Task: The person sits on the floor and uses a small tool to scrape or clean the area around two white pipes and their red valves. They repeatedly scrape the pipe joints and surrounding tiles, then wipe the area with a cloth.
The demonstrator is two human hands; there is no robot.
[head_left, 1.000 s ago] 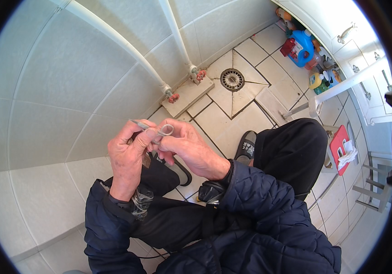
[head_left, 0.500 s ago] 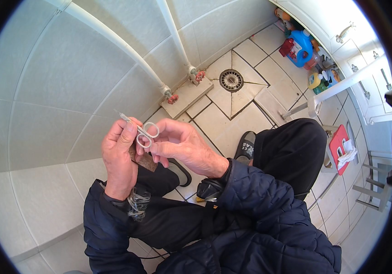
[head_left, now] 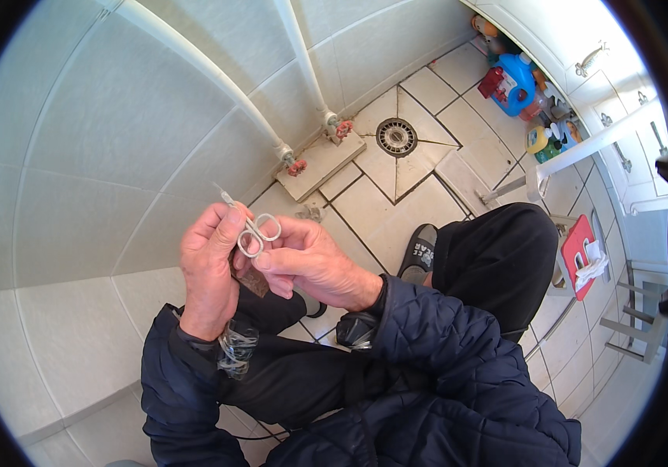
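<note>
A small pair of scissors (head_left: 253,231) with pale ring handles is held up in front of me, its thin tip pointing up and left. My left hand (head_left: 211,253) is closed around its blade end, thumb laid along it. Pinching at the ring handles is my right hand (head_left: 314,265), its thumb against the lower ring and its other fingers curled behind. Below the fingers hangs a flat brown piece (head_left: 253,282), mostly hidden; which hand holds it I cannot tell. Crumpled clear plastic (head_left: 237,349) sits at my left cuff.
Two white pipes with red valve handles (head_left: 297,167) run down the tiled wall by a round floor drain (head_left: 396,138). A small crumpled thing (head_left: 310,212) lies on the floor beyond my right hand. Bottles (head_left: 514,84) stand under white cabinets; a red board (head_left: 580,255) is at right.
Both hands have shifted slightly right with the scissors, whose rings have turned a little. More of the brown piece shows, and the small crumpled thing on the floor has come into sight.
</note>
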